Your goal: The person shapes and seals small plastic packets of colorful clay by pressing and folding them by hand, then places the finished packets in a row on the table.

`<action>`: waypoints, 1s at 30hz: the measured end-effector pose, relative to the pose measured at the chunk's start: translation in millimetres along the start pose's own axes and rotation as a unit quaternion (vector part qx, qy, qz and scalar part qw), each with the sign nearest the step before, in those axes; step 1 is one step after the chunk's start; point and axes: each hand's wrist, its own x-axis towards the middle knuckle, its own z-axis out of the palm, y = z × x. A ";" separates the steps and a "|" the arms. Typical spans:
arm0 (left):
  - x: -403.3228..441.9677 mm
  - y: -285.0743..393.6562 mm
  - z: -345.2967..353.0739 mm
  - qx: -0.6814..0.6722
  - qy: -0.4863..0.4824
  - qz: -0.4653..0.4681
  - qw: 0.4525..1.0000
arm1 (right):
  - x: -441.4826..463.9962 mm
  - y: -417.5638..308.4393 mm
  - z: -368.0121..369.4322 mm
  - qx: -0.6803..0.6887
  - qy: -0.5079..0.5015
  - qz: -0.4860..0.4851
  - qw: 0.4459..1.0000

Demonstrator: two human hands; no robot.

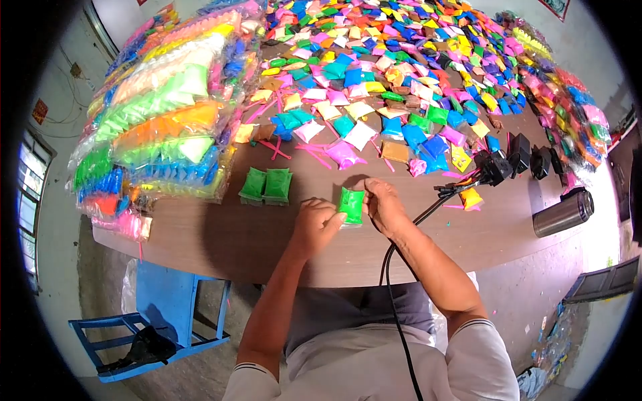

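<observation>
A small bright green packet [351, 207] is held just above the table near its front edge. My left hand [317, 223] is closed, its thumb pressing on the packet's lower left corner. The fingers of my right hand [384, 206] are closed at the packet's upper right edge. To the left of my hands, a pair of green packets [277, 186] lies side by side on the brown table [180, 227].
A big heap of loose colourful packets [401, 60] covers the far table. Bagged packets [160, 113] are stacked at left, more bags [568, 107] at right. Black cables [401, 244] run past my right arm to black adapters [495, 167]. A steel flask [563, 214] lies at right.
</observation>
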 end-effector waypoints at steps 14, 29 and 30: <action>-0.5 -0.4 -6.1 -0.001 -0.038 -0.019 0.999 | -5.4 -6.0 -1.3 -0.406 0.065 -0.194 0.891; -1.3 3.9 -4.7 -0.057 0.005 -0.030 0.998 | -12.7 -9.8 10.7 -0.226 -0.096 -0.049 0.968; -1.3 4.6 -7.6 -0.054 -0.019 -0.036 0.998 | -12.4 -12.9 11.5 -0.224 -0.088 -0.023 0.970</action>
